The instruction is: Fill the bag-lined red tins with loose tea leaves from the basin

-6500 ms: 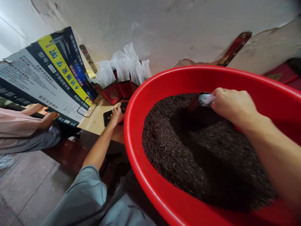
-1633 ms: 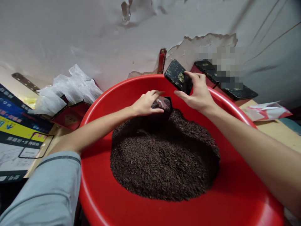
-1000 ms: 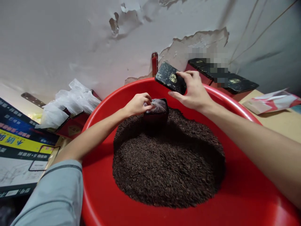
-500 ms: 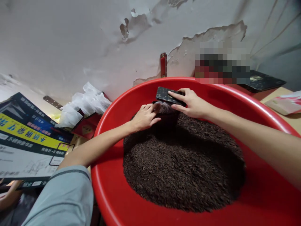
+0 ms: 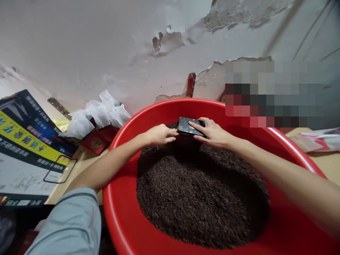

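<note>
A dark rectangular box (image 5: 187, 143) stands on the heap of dark, dry leaf-like flakes (image 5: 202, 198), inside a large red basin (image 5: 120, 212). Its black lid (image 5: 185, 124), flecked with pale marks, sits over the top. My right hand (image 5: 214, 132) grips the lid from the right, index finger stretched across its upper face and thumb at the near edge. On the other side, my left hand (image 5: 160, 134) holds the box by its left edge, thumb and fingertips against it. Shadow hides the box's lower part.
Left of the basin, a red box (image 5: 97, 140) holds crumpled clear plastic bags (image 5: 99, 111). A printed cardboard carton (image 5: 29, 152) stands at far left. A red-and-white packet (image 5: 318, 140) lies on the right. Behind is a peeling wall (image 5: 119, 53); one patch is pixelated.
My right hand has lowered the lid onto the box, covering the clear plastic that showed in its mouth. My left hand has drawn back from the mouth to the left edge. The view has shifted.
</note>
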Tool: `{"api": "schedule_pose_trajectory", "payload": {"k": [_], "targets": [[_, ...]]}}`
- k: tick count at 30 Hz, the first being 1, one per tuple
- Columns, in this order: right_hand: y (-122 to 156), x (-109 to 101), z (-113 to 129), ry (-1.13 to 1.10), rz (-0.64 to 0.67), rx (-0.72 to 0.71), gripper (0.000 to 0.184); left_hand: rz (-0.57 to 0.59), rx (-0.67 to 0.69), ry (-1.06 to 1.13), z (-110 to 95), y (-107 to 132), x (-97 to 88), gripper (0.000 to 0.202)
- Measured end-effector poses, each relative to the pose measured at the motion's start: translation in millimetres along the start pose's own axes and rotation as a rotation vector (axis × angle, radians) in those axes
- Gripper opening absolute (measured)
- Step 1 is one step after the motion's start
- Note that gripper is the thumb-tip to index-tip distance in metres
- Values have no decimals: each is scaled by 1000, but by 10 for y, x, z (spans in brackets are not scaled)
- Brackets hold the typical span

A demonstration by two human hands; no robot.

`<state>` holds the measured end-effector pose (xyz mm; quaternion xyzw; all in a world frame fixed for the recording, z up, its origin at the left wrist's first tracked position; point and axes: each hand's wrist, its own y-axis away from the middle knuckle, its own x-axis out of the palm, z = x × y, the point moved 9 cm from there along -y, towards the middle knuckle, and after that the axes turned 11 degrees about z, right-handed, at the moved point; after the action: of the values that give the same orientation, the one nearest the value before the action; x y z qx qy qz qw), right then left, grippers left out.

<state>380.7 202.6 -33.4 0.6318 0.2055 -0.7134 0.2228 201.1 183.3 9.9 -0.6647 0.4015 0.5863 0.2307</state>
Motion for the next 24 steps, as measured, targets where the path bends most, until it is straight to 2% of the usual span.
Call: {"api": "schedule_pose_trajectory", "payload": {"k": [2,4,6,11,15,19,24], "targets": [[2,-11,28,40,0,-41,72,-85,-67,119,132,31,-98,34],[6,-36,62,80,-7,-80,71,-207,-127,212,231,28,-168,58],[3,-51,92,106,-7,-108,72,-248,-151,290,254,-49,-119,77],[-25,-25,88,49,-2,-127,66,-104,-180,346,161,-326,223,63],[-61,17,64,1,-9,-107,65,-122,-164,363,175,-344,268,63],[-114,25,178,13,-27,-131,62,-134,-151,432,287,-314,309,57],[-188,35,281,30,-21,-87,61,-162,-126,460,371,-321,407,55]]}}
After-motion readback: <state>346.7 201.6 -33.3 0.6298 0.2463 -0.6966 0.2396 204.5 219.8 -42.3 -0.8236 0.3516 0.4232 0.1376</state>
